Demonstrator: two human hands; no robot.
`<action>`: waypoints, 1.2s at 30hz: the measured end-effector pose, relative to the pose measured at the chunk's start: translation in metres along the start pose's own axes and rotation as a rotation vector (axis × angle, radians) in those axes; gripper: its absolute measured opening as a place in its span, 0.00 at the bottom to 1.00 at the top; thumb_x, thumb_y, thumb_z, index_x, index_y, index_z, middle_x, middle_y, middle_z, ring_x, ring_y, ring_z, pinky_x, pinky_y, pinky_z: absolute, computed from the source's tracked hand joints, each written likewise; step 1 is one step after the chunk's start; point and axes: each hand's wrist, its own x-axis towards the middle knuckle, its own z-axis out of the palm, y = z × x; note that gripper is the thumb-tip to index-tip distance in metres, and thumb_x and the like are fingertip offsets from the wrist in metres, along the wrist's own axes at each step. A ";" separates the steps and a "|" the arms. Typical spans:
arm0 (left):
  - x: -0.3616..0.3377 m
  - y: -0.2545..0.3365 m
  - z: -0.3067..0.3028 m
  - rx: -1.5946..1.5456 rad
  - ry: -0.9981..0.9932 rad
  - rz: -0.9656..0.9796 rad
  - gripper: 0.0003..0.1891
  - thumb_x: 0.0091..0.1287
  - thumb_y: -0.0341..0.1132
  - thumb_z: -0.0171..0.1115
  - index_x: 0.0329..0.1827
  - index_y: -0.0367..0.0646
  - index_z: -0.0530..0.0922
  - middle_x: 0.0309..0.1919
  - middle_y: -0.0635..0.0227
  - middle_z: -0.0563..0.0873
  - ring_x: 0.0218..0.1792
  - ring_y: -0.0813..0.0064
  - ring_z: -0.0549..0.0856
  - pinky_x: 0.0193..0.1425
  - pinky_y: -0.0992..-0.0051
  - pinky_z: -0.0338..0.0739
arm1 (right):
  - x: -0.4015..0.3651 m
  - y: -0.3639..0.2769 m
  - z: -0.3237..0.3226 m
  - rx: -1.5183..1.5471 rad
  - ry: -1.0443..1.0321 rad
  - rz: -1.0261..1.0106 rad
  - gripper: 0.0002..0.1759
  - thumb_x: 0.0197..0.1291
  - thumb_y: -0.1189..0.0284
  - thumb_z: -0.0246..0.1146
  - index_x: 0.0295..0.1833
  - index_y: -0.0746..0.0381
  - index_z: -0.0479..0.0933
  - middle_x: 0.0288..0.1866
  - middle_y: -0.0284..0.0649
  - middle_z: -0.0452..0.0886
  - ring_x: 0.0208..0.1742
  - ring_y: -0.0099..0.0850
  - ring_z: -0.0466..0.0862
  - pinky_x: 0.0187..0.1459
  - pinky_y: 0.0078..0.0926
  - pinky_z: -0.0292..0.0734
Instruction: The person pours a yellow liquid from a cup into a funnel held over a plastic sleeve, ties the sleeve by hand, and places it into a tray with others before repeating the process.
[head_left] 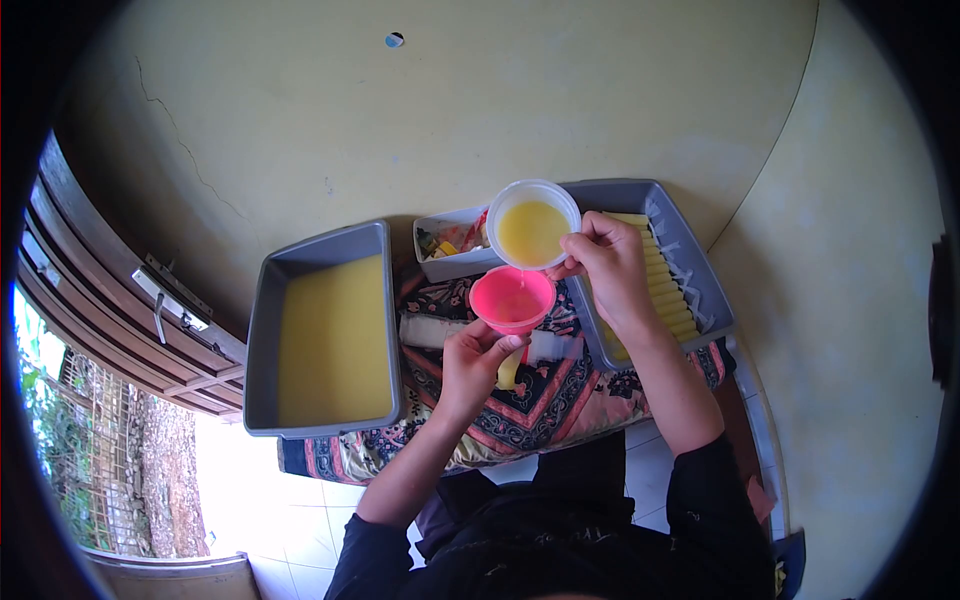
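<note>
My left hand (470, 368) is closed around the neck of a pink funnel (502, 290). Below the funnel hangs a narrow plastic sleeve (508, 374) with yellow liquid in it; its top is hidden by my fingers. A clear plastic cup (534, 232) of yellow liquid is pinched by its rim in my right hand (612, 262). The cup tips over the funnel, and a thin trickle seems to fall from its edge into the pink bowl.
At left stands a grey tub (330, 340) of yellow liquid. A grey tray (715, 300) at right holds rows of filled yellow sleeves. A white box (470, 265) of small items sits between them, by the wall. A patterned cloth (480, 445) covers the table.
</note>
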 end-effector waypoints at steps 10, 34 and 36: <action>-0.002 -0.005 -0.009 -0.033 0.005 0.025 0.13 0.63 0.26 0.65 0.50 0.31 0.79 0.42 0.61 0.87 0.44 0.76 0.85 0.53 0.77 0.77 | 0.001 0.003 0.002 0.086 0.027 0.060 0.12 0.58 0.79 0.58 0.23 0.62 0.68 0.20 0.36 0.74 0.22 0.27 0.83 0.27 0.21 0.83; 0.008 -0.017 -0.057 -0.068 0.340 0.184 0.10 0.66 0.31 0.64 0.44 0.33 0.80 0.36 0.64 0.86 0.39 0.74 0.85 0.49 0.75 0.76 | -0.013 0.215 -0.005 0.269 0.223 0.393 0.11 0.57 0.77 0.60 0.23 0.64 0.70 0.22 0.36 0.74 0.21 0.28 0.81 0.29 0.26 0.85; 0.007 -0.013 -0.056 -0.053 0.333 0.174 0.10 0.66 0.31 0.64 0.44 0.33 0.80 0.36 0.64 0.86 0.39 0.74 0.85 0.50 0.75 0.76 | -0.015 0.209 -0.006 0.227 0.190 0.425 0.13 0.58 0.74 0.63 0.23 0.64 0.70 0.22 0.37 0.74 0.21 0.27 0.80 0.28 0.24 0.82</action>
